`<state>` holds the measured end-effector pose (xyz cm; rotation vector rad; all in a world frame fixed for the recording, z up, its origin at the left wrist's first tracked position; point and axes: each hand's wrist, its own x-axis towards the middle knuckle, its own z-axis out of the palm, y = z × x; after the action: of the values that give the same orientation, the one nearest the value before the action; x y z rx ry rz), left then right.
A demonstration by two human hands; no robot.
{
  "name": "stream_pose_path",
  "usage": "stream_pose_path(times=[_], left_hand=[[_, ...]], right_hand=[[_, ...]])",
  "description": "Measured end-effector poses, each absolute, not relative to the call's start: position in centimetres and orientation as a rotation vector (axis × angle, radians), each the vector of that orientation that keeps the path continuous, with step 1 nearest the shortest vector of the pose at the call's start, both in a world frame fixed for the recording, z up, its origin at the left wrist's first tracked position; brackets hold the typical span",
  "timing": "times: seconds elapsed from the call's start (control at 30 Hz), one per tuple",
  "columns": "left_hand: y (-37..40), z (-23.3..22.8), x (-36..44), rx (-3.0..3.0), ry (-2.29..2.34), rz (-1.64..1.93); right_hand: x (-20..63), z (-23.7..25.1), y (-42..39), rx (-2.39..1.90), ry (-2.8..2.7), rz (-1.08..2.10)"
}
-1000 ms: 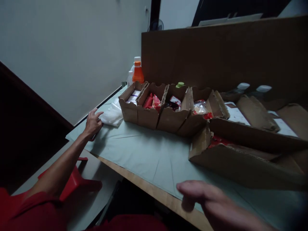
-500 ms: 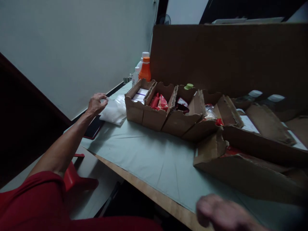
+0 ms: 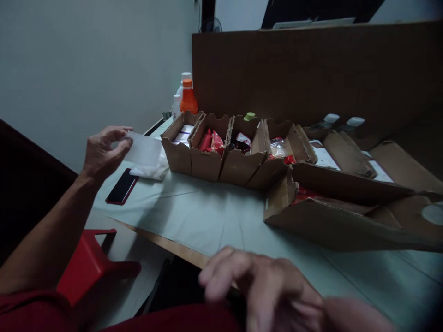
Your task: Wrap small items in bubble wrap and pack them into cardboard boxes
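The left hand [image 3: 104, 154] pinches one clear bag [image 3: 143, 150] above the stack [image 3: 150, 170]; the right hand [image 3: 273, 290], blurred and loosely open, holds nothing and could steady its free edge.

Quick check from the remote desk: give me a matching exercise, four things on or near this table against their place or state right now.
Things:
1. clear plastic bag
2. phone
3. orange-capped bottle
4. red stool

Places:
A. flat on the table cloth
B. pinched in the left hand
C. on the floor below the table edge
D. behind the row of cardboard trays

Pairs: 1-B, 2-A, 3-D, 4-C
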<state>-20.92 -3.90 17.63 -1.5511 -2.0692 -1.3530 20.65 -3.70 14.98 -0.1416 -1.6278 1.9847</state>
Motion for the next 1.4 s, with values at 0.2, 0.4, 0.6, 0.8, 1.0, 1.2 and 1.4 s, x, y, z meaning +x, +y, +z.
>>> stream_pose_path(times=[0.2,0.4,0.6,0.8,1.0,1.2,1.4], left_hand=[[-8.4,13.2,-10.5,-1.961,-2.017,-1.341],[-8.7,5.1,0.6,-2.520,-2.469,-1.714],[-9.1,3.4,2.5,-2.594,-2.309,-1.710],[-7.0,2.5,-3.2,-2.137,-2.233,-1.197],[-3.2,2.2,-7.0,-2.723,-2.084,-0.850],[-6.3,5.0,-10.5,-2.633,-2.459,-1.140],[-12.6,6.7,-15.9,-2.109,-2.867,-1.428]], right_hand=[[18.3,9.2,0.4,-0.658,-1.569,2.010],[18.1,2.3,0.5,-1.013,-1.268,2.086],[18.3,-0.3,0.8,-1.059,-1.376,1.829],[17.8,-0.6,1.2,-1.041,-1.769,1.556],[16.9,1.8,0.4,-0.736,-2.217,1.157],[14.7,4.6,3.5,-0.696,-2.317,0.870],[4.2,7.3,7.4,-0.396,-2.534,0.683]])
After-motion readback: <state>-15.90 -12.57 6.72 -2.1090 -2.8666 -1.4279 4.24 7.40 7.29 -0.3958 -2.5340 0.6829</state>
